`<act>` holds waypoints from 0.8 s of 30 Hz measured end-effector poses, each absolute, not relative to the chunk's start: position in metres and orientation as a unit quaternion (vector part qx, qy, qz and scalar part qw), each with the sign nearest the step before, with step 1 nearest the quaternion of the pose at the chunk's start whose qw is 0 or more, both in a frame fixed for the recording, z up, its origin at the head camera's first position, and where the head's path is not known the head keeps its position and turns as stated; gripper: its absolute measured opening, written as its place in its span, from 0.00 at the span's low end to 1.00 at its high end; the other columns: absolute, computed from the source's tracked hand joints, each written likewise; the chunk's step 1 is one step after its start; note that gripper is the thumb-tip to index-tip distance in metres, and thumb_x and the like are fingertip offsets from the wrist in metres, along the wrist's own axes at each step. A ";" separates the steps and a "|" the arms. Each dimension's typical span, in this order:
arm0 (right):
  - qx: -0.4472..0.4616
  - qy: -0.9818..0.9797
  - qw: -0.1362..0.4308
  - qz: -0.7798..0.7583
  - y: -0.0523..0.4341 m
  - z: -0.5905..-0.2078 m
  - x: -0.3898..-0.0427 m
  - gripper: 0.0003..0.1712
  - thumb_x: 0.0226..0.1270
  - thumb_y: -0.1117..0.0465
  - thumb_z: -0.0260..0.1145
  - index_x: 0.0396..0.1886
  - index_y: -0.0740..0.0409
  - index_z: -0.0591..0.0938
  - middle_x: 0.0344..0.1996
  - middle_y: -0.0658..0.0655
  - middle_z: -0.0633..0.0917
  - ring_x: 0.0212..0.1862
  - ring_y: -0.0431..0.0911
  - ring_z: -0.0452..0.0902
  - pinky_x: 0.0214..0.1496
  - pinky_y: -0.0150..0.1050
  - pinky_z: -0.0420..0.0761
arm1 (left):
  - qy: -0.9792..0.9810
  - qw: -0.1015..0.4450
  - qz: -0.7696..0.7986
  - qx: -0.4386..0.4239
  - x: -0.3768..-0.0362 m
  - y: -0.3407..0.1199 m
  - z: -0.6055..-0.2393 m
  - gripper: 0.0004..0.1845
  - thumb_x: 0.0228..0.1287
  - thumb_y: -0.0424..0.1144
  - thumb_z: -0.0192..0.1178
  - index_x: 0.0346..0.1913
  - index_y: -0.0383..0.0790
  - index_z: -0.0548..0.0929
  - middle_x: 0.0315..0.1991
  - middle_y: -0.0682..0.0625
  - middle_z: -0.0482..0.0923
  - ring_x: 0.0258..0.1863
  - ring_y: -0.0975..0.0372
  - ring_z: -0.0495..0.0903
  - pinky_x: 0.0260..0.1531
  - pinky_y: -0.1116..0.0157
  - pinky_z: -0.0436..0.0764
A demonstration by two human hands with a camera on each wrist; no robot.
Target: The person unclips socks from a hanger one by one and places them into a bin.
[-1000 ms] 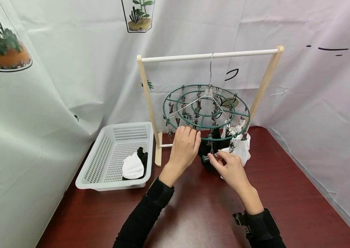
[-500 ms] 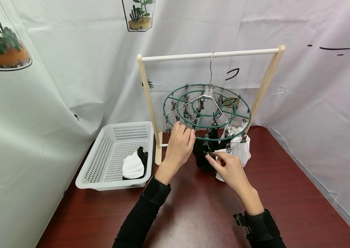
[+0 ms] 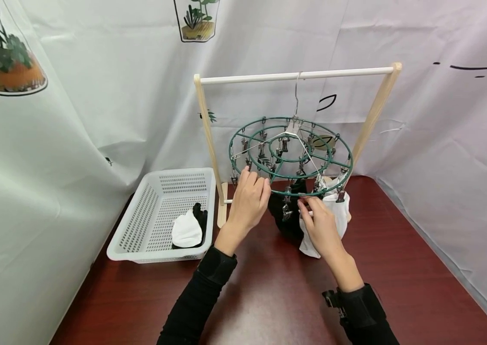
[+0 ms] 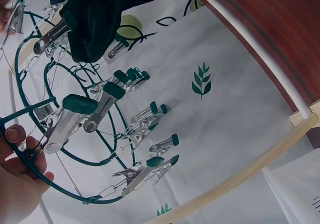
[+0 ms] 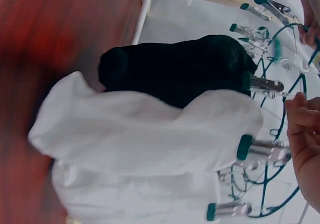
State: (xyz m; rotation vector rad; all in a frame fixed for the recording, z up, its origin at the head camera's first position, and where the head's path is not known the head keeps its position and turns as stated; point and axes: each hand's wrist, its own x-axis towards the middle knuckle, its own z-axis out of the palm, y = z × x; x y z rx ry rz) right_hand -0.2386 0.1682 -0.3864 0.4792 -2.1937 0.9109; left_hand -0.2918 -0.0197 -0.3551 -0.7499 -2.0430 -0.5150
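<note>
A green round clip hanger (image 3: 288,191) hangs by its metal hook below a white rail. My left hand (image 3: 249,199) grips its front-left rim; the left wrist view shows the fingers (image 4: 32,156) curled round the green wire. Thumb and forefinger of my right hand (image 3: 322,224) pinch at the front rim, beside a dangling metal clip (image 3: 286,212). Behind that hand a white sock (image 5: 145,129) and a black sock (image 5: 175,68) hang from clips with green tips. Another white cloth piece (image 5: 140,196) hangs alongside them.
A wooden stand (image 3: 206,129) with a white top rail (image 3: 260,78) holds the hanger. At left, a white perforated basket (image 3: 140,215) contains a white sock (image 3: 186,230) and a black one (image 3: 200,215). The table (image 3: 269,297) is dark red; a printed curtain (image 3: 97,96) surrounds it.
My right hand has let go of the metal clip below the rim and moved up to the rim. The hanger has turned slightly, its front clips shifting left; my left hand moved slightly left.
</note>
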 end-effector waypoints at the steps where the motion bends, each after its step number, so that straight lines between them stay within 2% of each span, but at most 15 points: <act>1: 0.180 -0.853 0.341 0.352 0.166 -0.384 -0.241 0.12 0.67 0.63 0.59 0.45 0.66 0.79 0.39 0.57 0.81 0.34 0.46 0.77 0.32 0.39 0.77 | -0.822 0.437 -0.205 -0.301 -0.292 -0.020 -0.355 0.19 0.72 0.37 0.38 0.19 0.44 0.64 0.22 0.51 0.59 0.29 0.57 0.62 0.66 0.61 0.50; 5: 0.151 -0.886 0.271 0.345 0.159 -0.376 -0.254 0.22 0.68 0.58 0.59 0.55 0.69 0.73 0.48 0.64 0.77 0.37 0.52 0.76 0.37 0.46 0.75 | -0.824 0.438 -0.199 -0.300 -0.292 -0.020 -0.354 0.19 0.72 0.37 0.38 0.19 0.43 0.65 0.23 0.51 0.60 0.30 0.57 0.63 0.66 0.60 0.51; 7: 0.132 -0.902 0.227 0.343 0.156 -0.372 -0.260 0.28 0.68 0.56 0.59 0.62 0.68 0.68 0.47 0.65 0.75 0.37 0.52 0.76 0.38 0.47 0.75 | -0.824 0.438 -0.196 -0.300 -0.291 -0.020 -0.354 0.19 0.72 0.37 0.38 0.19 0.43 0.66 0.23 0.51 0.61 0.30 0.56 0.64 0.66 0.59 0.51; 8: 0.129 -0.907 0.210 0.341 0.154 -0.370 -0.263 0.28 0.68 0.57 0.59 0.62 0.68 0.67 0.46 0.66 0.75 0.37 0.53 0.75 0.38 0.48 0.74 | -0.824 0.439 -0.195 -0.299 -0.291 -0.020 -0.354 0.19 0.72 0.37 0.38 0.19 0.43 0.66 0.23 0.51 0.61 0.30 0.56 0.64 0.66 0.59 0.51; 11: 0.132 -0.918 0.175 0.332 0.150 -0.366 -0.270 0.23 0.68 0.59 0.58 0.59 0.66 0.69 0.45 0.65 0.74 0.41 0.54 0.74 0.41 0.49 0.74 | -0.824 0.442 -0.195 -0.298 -0.290 -0.021 -0.354 0.19 0.72 0.37 0.38 0.19 0.42 0.67 0.23 0.50 0.62 0.30 0.56 0.65 0.66 0.59 0.50; 13: 0.146 -0.919 0.174 0.322 0.148 -0.365 -0.273 0.16 0.69 0.61 0.56 0.52 0.65 0.72 0.42 0.65 0.74 0.43 0.55 0.72 0.42 0.50 0.73 | -0.822 0.443 -0.197 -0.298 -0.290 -0.021 -0.354 0.19 0.72 0.37 0.39 0.19 0.42 0.67 0.23 0.50 0.62 0.30 0.56 0.65 0.66 0.59 0.50; 16: 0.154 -0.921 0.182 0.309 0.148 -0.364 -0.274 0.09 0.70 0.60 0.55 0.42 0.62 0.74 0.38 0.61 0.75 0.40 0.54 0.73 0.40 0.50 0.73 | -0.821 0.444 -0.197 -0.299 -0.290 -0.021 -0.355 0.19 0.72 0.37 0.39 0.19 0.43 0.66 0.23 0.51 0.61 0.29 0.57 0.64 0.66 0.59 0.51; 20: 0.152 -0.920 0.186 0.309 0.149 -0.365 -0.273 0.12 0.71 0.55 0.55 0.37 0.61 0.74 0.34 0.58 0.76 0.35 0.52 0.73 0.36 0.47 0.72 | -0.821 0.445 -0.192 -0.303 -0.291 -0.022 -0.357 0.19 0.72 0.38 0.38 0.20 0.43 0.67 0.23 0.51 0.61 0.30 0.57 0.65 0.66 0.58 0.52; 24: 0.149 -0.918 0.188 0.315 0.149 -0.365 -0.272 0.12 0.70 0.56 0.56 0.39 0.62 0.75 0.35 0.59 0.77 0.35 0.52 0.73 0.36 0.46 0.73 | -0.820 0.445 -0.189 -0.307 -0.290 -0.023 -0.359 0.18 0.73 0.38 0.39 0.22 0.42 0.70 0.26 0.50 0.65 0.33 0.57 0.67 0.65 0.56 0.52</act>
